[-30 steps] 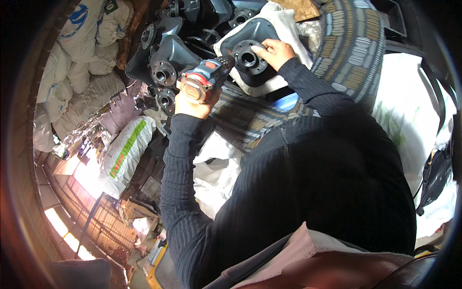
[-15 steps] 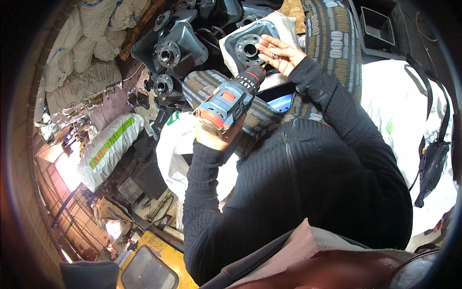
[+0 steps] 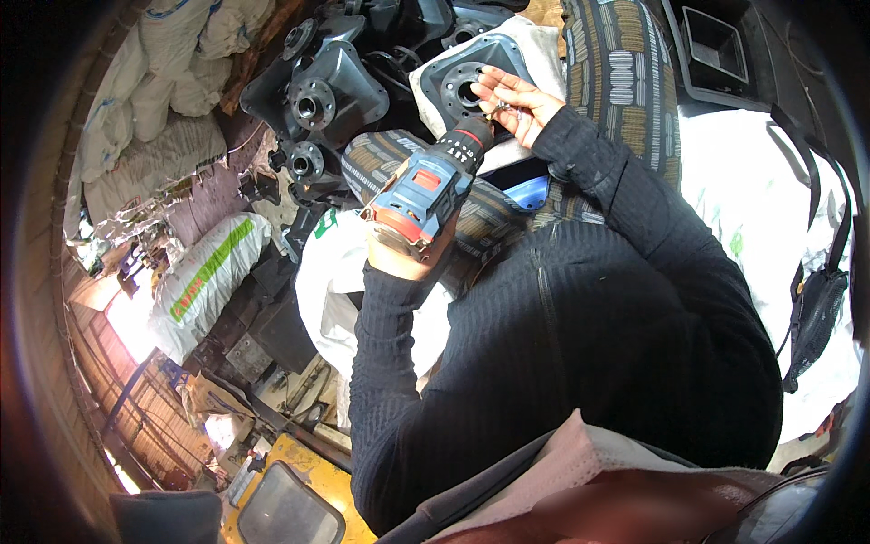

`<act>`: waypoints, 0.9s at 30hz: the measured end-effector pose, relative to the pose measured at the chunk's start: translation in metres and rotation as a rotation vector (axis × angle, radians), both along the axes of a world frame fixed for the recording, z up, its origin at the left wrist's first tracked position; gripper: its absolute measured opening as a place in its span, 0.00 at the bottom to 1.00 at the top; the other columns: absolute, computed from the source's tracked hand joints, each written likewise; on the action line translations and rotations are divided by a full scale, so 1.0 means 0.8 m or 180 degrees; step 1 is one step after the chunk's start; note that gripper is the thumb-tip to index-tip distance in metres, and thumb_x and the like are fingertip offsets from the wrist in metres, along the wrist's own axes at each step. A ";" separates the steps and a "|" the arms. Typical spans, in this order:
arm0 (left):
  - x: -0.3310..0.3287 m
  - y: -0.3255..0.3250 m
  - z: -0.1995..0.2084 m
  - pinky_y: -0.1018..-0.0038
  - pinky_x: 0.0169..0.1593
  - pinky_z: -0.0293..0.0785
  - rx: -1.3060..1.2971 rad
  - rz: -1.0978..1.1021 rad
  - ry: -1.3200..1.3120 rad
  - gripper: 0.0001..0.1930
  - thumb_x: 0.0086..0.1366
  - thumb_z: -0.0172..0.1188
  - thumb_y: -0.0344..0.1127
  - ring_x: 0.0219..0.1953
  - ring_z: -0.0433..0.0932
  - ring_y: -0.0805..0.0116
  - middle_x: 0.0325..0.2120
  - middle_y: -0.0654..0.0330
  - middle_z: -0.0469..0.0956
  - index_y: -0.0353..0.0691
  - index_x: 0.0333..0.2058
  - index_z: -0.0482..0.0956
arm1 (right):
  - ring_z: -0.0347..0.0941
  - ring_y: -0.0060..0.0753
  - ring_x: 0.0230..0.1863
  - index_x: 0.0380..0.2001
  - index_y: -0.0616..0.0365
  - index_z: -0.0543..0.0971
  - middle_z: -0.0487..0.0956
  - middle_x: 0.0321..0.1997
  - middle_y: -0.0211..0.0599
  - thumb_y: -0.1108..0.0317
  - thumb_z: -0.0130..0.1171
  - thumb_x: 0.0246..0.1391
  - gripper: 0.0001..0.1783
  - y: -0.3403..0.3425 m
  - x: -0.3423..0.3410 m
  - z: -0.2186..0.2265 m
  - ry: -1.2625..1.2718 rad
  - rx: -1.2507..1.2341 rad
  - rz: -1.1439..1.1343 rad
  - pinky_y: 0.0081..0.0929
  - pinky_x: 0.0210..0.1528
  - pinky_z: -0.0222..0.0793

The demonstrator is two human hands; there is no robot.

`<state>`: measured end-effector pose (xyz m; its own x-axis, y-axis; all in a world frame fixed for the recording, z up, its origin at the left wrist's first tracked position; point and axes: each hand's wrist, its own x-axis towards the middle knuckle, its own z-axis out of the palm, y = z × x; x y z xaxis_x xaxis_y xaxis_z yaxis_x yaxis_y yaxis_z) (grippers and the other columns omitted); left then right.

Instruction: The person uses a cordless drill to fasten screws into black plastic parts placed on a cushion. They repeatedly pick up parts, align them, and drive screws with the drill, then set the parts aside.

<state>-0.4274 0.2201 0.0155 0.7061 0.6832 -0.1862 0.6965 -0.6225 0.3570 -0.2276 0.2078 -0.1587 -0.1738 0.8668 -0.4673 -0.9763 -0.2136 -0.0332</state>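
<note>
Left hand [image 3: 399, 258] grips the cordless drill [image 3: 424, 192] | right hand [image 3: 517, 102] pinches small screws [image 3: 501, 107] | your fingers sit near the bit; you could drop screws or get poked.

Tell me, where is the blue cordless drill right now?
In the head view, the blue cordless drill is upper centre, gripped in the left hand, its nose pointing toward the right hand beside the black metal housing.

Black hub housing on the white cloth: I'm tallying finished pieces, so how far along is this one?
Done: nothing shows as fastened. In hand: left hand grips the cordless drill; right hand holds small metal fasteners beside the black hub housing. Left: driving them.
</note>
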 end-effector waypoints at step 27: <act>-0.025 0.058 -0.011 0.66 0.44 0.72 -0.0655 0.0538 0.0538 0.17 0.48 0.64 0.27 0.40 0.77 0.57 0.36 0.56 0.77 0.40 0.40 0.77 | 0.68 0.18 0.22 0.27 0.56 0.81 0.76 0.22 0.24 0.42 0.67 0.39 0.26 0.023 -0.027 -0.111 -0.3473 -0.0761 0.0812 0.19 0.30 0.65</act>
<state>-0.4471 0.2663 0.0069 0.5330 0.7240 -0.4378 0.8441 -0.4196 0.3338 -0.2489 0.2264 -0.2474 0.2674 0.7332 -0.6252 -0.3797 -0.5161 -0.7677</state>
